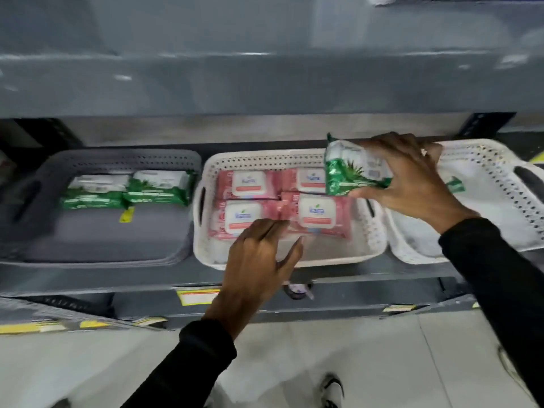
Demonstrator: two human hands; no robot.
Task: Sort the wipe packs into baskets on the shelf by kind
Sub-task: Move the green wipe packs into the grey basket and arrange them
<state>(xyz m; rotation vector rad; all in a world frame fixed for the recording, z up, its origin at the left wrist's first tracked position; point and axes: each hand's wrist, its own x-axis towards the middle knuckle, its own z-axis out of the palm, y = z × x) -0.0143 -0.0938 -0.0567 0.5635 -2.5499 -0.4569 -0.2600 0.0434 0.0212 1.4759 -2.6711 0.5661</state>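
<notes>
Left hand (259, 254) hovers spread, empty, over the white middle basket (294, 262) of pink packs (279, 201) — right hand (412, 178) grips a green pack (350, 169) above that basket's right corner

You stand in a shop aisle — grey metal shelving (265, 278) runs ahead of your hands, with yellow price labels (197, 295) stuck along the shelf edge just below your left hand (259, 260). Perforated plastic baskets sit in a row on the shelf: a grey basket (97, 160) to the left of that hand, a white basket (294, 260) under its fingers — stocked with identical retail wipe packs (250, 187). Pale floor tiles (88, 372) lie beneath your wrists.
</notes>
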